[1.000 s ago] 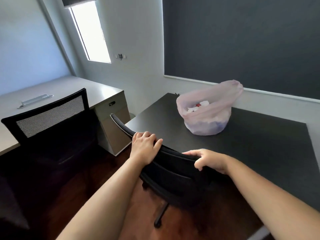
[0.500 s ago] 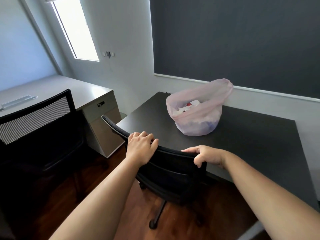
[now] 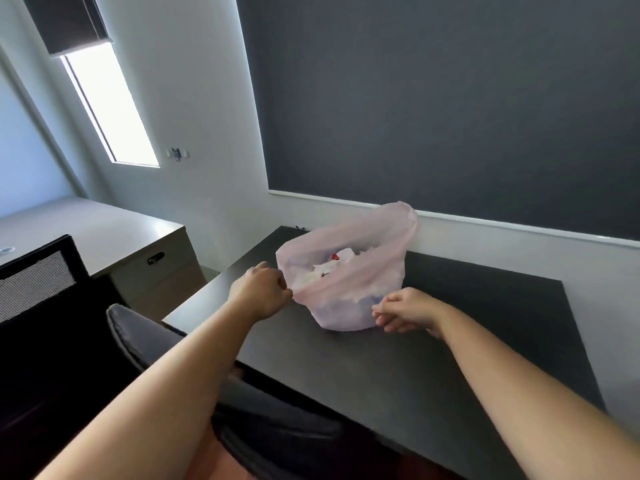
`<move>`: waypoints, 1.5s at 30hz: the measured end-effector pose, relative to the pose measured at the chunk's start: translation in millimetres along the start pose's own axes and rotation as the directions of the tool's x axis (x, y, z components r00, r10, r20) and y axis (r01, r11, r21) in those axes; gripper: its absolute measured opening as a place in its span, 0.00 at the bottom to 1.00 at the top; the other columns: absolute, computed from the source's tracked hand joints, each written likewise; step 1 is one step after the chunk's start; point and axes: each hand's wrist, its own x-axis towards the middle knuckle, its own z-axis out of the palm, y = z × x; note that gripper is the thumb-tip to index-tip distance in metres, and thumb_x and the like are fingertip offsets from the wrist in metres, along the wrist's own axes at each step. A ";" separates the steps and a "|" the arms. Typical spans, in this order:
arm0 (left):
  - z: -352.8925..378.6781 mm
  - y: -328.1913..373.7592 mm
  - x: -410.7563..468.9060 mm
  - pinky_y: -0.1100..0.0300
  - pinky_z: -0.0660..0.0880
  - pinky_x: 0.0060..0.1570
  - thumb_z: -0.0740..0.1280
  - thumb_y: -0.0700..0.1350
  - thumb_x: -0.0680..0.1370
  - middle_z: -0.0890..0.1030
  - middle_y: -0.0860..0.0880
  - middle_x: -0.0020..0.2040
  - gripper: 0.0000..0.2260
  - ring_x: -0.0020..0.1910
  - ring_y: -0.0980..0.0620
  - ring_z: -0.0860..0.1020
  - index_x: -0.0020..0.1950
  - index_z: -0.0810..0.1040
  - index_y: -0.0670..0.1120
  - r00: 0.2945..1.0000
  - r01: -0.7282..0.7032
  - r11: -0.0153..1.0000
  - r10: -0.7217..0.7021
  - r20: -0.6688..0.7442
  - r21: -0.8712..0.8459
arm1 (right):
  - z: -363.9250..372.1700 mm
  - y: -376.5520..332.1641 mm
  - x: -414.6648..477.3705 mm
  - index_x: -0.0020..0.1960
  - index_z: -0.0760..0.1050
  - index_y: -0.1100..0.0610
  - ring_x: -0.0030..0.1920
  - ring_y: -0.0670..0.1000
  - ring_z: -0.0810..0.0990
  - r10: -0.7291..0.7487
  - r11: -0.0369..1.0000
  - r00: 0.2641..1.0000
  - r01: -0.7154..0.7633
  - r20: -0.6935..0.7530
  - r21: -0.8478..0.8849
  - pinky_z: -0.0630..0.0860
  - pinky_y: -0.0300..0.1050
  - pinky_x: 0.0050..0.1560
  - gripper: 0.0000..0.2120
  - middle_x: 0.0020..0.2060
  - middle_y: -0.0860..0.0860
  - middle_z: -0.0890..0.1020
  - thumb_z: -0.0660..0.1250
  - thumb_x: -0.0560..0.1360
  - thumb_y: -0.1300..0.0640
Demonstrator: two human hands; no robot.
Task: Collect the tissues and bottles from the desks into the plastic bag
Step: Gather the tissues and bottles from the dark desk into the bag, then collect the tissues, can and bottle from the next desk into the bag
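Left hand pinched on plastic bag rim near desk back edge; right hand loosely curled beside it, empty. Best lifted by both handles.

Both arms extended; left hand fisted, fingers pinched; right hand loosely curled.

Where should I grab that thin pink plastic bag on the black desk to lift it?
Take the thin pink plastic bag by its tall loop handle at the far right, from above. The mouth gapes open with tissues showing, so lifting it by the base would likely spill them.
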 end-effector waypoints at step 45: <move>-77.2 217.7 104.1 0.51 0.75 0.45 0.59 0.31 0.72 0.81 0.37 0.54 0.25 0.51 0.35 0.78 0.69 0.73 0.44 0.911 -0.397 0.904 0.366 -0.188 -0.161 | -160.1 27.7 -117.9 0.28 0.59 0.59 0.31 0.52 0.65 -0.106 0.975 0.368 -0.143 -0.924 -0.169 0.61 0.42 0.32 0.18 0.27 0.52 0.67 0.52 0.77 0.64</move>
